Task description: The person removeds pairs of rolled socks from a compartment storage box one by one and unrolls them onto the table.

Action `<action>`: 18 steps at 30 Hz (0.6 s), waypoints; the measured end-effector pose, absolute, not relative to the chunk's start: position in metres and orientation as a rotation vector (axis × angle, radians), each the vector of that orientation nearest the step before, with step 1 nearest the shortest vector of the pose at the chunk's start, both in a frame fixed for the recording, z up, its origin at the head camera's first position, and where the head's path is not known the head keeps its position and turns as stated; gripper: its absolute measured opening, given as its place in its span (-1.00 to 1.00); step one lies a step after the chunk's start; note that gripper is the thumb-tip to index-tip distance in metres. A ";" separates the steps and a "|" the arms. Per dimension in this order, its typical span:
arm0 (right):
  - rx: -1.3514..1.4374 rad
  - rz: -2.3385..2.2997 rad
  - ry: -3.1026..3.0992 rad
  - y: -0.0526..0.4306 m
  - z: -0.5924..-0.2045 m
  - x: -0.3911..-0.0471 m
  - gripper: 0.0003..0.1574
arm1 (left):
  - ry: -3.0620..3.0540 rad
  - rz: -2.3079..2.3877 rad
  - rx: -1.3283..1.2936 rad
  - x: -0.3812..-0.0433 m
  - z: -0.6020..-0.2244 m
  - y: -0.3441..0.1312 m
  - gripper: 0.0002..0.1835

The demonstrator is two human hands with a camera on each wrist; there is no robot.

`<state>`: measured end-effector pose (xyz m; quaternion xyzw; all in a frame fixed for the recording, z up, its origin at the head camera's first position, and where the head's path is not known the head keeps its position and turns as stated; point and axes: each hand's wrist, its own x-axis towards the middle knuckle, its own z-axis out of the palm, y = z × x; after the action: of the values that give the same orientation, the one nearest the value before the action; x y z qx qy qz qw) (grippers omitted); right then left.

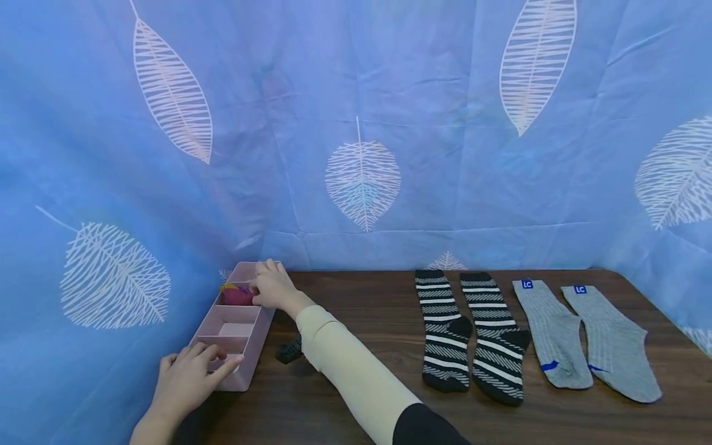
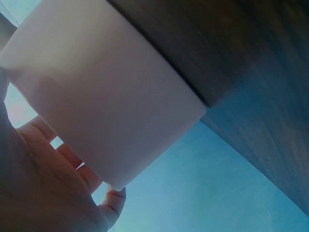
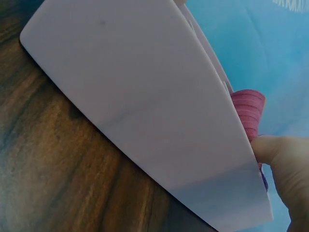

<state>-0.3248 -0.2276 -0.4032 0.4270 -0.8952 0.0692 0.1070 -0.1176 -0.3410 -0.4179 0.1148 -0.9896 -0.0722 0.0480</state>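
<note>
Pink box (image 1: 256,349) partly hides the red bundle (image 1: 238,296).

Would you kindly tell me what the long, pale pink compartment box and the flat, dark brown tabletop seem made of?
The pale pink compartment box looks like matte plastic, smooth and evenly coloured. The dark brown tabletop shows streaky grain, suggesting low-sheen wood or laminate.

Between the hands, one compartment (image 1: 233,328) of the box (image 1: 258,347) is open from above. The left hand (image 1: 188,378) blocks the nearer compartment; the right hand (image 1: 276,289) and a pink roll (image 1: 236,296) block the farther one. Rightward from that grip, a sleeve (image 1: 350,371) bars low passage; beyond it, bare table (image 1: 384,327) gives room before the striped socks (image 1: 446,337).
</note>
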 end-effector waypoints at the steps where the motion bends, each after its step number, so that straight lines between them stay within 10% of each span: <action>1: 1.256 0.217 -2.626 -0.227 -0.403 -0.324 -0.81 | -3.018 -0.217 0.354 -0.117 -0.418 -0.341 -0.12; 18: 1.328 0.293 -2.517 -0.202 -0.366 -0.321 -0.82 | -3.042 -0.224 0.350 -0.118 -0.415 -0.341 -0.12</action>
<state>-0.3207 -0.2022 -0.3659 0.4596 -0.8711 0.1016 0.1402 -0.1178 -0.3415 -0.4149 0.1140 -0.9902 -0.0728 0.0355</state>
